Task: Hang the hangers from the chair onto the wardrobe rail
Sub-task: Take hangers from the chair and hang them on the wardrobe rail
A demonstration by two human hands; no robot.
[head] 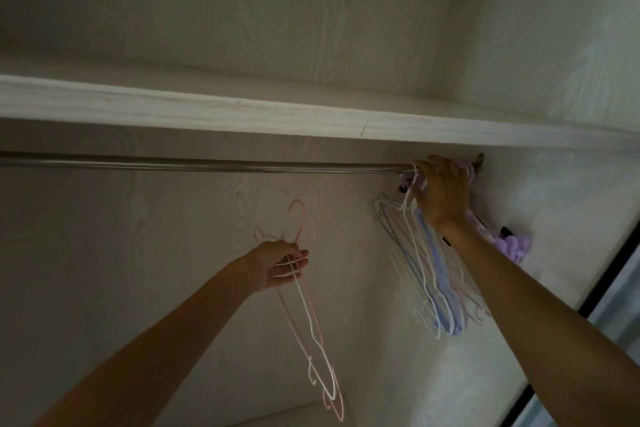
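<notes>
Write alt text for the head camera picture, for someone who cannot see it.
Inside a pale wardrobe, a person's right hand hooks a white hanger onto the metal rail near its right end, beside a bunch of hangers hanging there. The left hand grips a pink hanger and another white one lower down, under a shelf.

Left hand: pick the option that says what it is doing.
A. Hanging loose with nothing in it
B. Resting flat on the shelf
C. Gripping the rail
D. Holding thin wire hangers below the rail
D: the left hand has its fingers curled round pink and white hangers, well below the rail.
</notes>
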